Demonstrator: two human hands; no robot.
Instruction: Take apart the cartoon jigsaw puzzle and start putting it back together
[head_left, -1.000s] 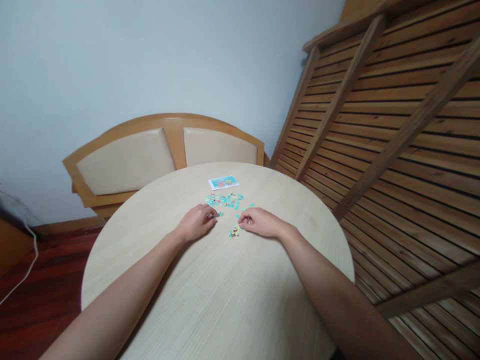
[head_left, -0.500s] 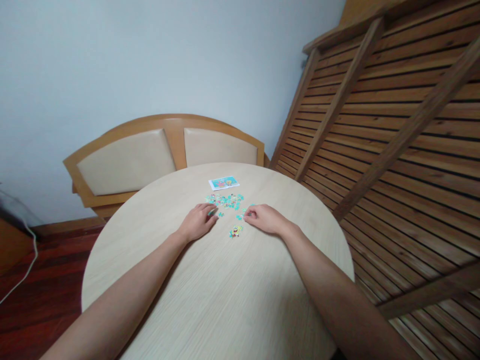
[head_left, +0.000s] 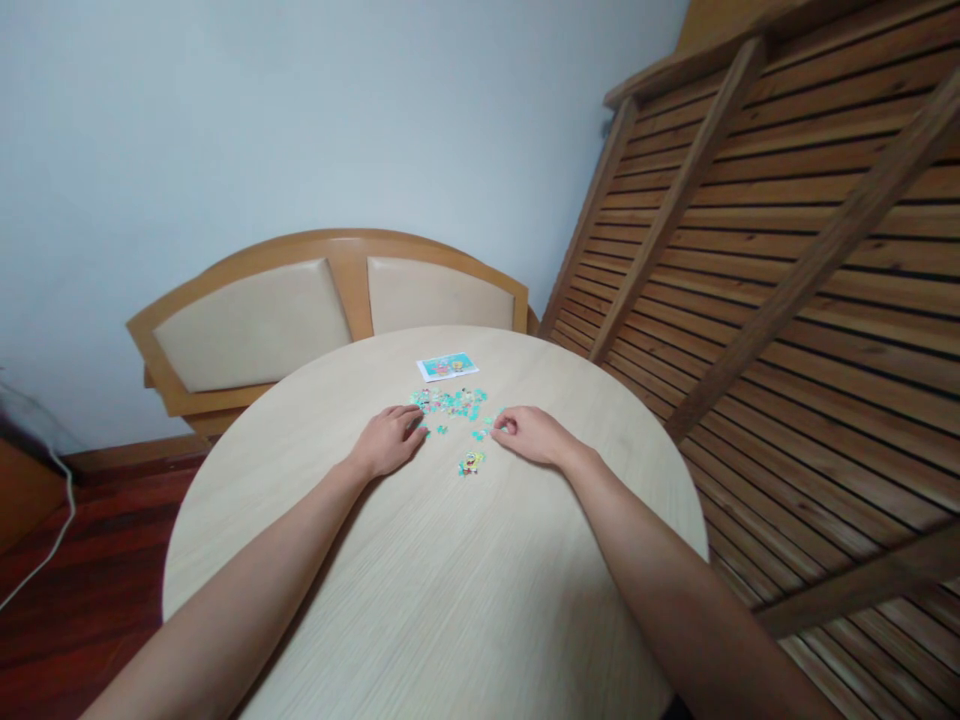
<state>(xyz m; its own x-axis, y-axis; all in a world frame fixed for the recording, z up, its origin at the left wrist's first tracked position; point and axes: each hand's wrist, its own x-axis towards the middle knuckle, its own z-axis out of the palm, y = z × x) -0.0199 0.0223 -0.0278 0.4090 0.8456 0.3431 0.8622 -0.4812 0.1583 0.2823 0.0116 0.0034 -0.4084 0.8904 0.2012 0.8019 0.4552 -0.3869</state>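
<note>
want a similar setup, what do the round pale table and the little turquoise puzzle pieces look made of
Round pale table: likely wood-grain laminate or veneer, matte; fine parallel grain lines. Little turquoise puzzle pieces: probably printed cardboard, thin and flat; too small to confirm.

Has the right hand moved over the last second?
Yes. The right hand slid farther up the table and slightly right: its fingertips were beside the joined cluster, and now lie clear of it, nearer the loose pieces.
</note>
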